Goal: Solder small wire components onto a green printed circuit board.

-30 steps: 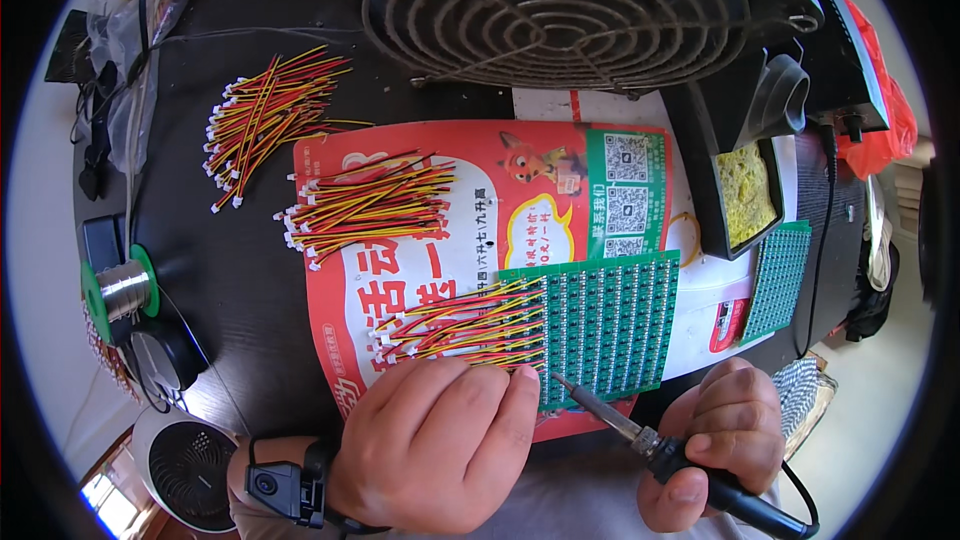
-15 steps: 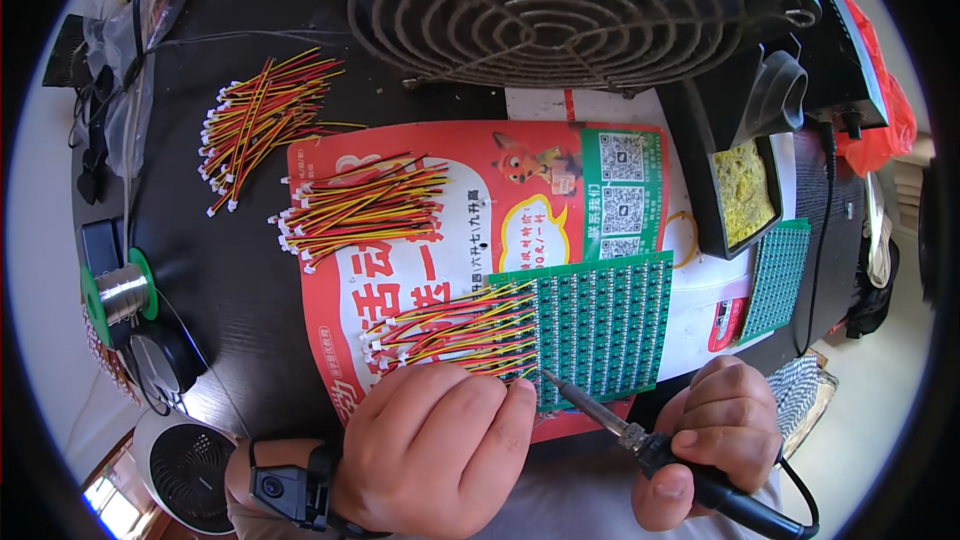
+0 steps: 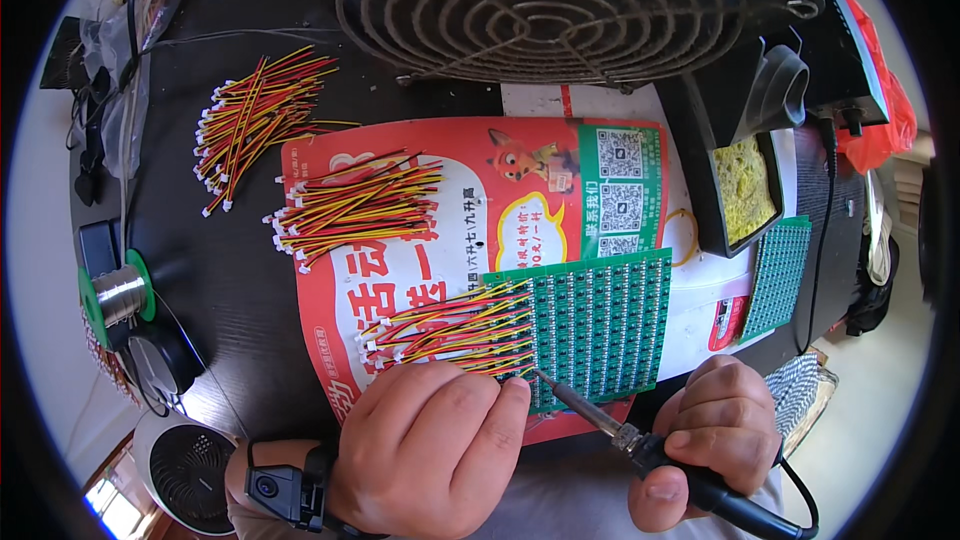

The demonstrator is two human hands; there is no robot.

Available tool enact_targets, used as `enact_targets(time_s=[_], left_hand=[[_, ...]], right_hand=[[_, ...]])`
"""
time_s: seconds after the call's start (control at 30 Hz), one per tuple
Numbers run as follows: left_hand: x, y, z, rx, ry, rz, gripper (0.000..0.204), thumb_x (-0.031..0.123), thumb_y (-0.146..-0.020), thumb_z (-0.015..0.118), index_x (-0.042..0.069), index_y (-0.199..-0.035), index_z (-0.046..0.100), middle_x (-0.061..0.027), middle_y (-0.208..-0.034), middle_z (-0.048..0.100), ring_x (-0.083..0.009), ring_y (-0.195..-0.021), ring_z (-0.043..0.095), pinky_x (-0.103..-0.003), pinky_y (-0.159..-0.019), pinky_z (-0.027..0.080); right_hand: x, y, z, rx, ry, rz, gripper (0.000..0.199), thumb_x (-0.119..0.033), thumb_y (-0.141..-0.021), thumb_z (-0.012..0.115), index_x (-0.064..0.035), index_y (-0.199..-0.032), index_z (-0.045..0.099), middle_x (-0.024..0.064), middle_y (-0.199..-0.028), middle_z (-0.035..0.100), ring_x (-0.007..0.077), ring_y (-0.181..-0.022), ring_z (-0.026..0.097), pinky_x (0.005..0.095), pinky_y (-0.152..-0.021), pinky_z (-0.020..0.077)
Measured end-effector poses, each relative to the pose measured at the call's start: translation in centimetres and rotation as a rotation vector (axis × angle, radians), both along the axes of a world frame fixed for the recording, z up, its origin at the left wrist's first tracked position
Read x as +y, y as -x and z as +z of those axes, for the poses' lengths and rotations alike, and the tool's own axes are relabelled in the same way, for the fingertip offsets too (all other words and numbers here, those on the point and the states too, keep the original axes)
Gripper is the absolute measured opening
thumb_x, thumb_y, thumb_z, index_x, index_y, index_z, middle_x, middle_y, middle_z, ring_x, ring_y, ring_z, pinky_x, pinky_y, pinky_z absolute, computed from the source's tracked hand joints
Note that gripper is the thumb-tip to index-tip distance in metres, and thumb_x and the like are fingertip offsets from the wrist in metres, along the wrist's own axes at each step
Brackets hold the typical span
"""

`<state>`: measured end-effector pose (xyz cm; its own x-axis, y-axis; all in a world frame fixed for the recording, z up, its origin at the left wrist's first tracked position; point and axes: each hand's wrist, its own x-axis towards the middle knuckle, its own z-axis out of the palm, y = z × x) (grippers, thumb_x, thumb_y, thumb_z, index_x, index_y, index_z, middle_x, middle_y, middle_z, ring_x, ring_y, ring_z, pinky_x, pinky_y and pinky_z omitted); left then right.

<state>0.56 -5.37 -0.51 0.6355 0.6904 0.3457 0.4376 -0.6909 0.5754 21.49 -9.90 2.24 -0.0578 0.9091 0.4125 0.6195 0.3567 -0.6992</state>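
Observation:
A soldering iron (image 3: 598, 415) is gripped in my right hand (image 3: 725, 430), its fingers wrapped round the black handle. The iron's tip points left and meets the lower left edge of a green circuit-board panel (image 3: 605, 330), right by my left fingertips. My left hand (image 3: 430, 450) is closed in a pinch at that edge, on the end of a wire whose far part is hidden under the hand. Above it, a row of red, yellow and black wires (image 3: 460, 325) with white connectors runs from the panel's left side.
Two wire bundles lie farther off: one (image 3: 360, 205) on the red printed sheet (image 3: 450, 135), another (image 3: 265, 115) on the black table. A solder spool (image 3: 120, 295) stands left. A fan grille (image 3: 540, 20) is at the back, with a yellow sponge (image 3: 743, 190) and second panel (image 3: 775, 280) right.
The soldering iron's tip has shifted slightly left, closer to my left fingertips and the panel's edge. My left hand keeps its pinch, and the view has shifted a little.

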Motion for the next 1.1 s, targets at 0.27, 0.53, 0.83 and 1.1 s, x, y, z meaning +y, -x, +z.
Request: enact_targets(time_s=[0.27,0.53,0.83,1.1], left_hand=[[0.2,-0.1,-0.1,0.008,0.024,-0.014,0.028,-0.005,-0.063,0.071,-0.006,-0.091,0.068,-0.0104,-0.075,0.061,-0.0243,-0.061,0.059,-0.036,-0.055,0.05],[0.5,-1.0,0.6,0.005,-0.001,0.007,0.028,-0.007,-0.061,0.071,-0.005,-0.089,0.068,-0.0104,-0.075,0.061,-0.0245,-0.061,0.059,-0.036,-0.055,0.049],[0.6,-0.7,1.1,0.004,-0.01,0.011,0.028,-0.006,-0.061,0.071,-0.004,-0.09,0.068,-0.01,-0.075,0.06,-0.0247,-0.06,0.058,-0.035,-0.053,0.047],[0.2,-0.1,-0.3,-0.019,-0.005,-0.005,0.028,-0.006,-0.062,0.071,-0.006,-0.089,0.068,-0.0106,-0.074,0.06,-0.0244,-0.059,0.058,-0.036,-0.054,0.048]], right_hand=[[0.1,-0.5,-0.3,0.015,-0.003,0.018,0.024,-0.028,-0.083,0.068,-0.0072,-0.083,0.056,0.0005,-0.068,0.051,0.0106,-0.057,0.049,0.0237,-0.046,0.0363],[-0.2,0.7,-1.5,0.131,-0.164,-0.149,0.025,-0.029,-0.08,0.068,-0.008,-0.075,0.056,-0.0002,-0.06,0.047,0.011,-0.054,0.042,0.0263,-0.047,0.027],[-0.1,0.7,-1.0,0.1,-0.133,-0.121,0.026,-0.029,-0.081,0.067,-0.0078,-0.075,0.055,-0.0001,-0.061,0.047,0.0111,-0.052,0.044,0.0255,-0.045,0.0289],[0.1,0.4,-0.7,0.037,-0.06,-0.072,0.025,-0.028,-0.083,0.067,-0.0073,-0.078,0.055,0.0,-0.064,0.049,0.0111,-0.051,0.048,0.0235,-0.042,0.0347]])
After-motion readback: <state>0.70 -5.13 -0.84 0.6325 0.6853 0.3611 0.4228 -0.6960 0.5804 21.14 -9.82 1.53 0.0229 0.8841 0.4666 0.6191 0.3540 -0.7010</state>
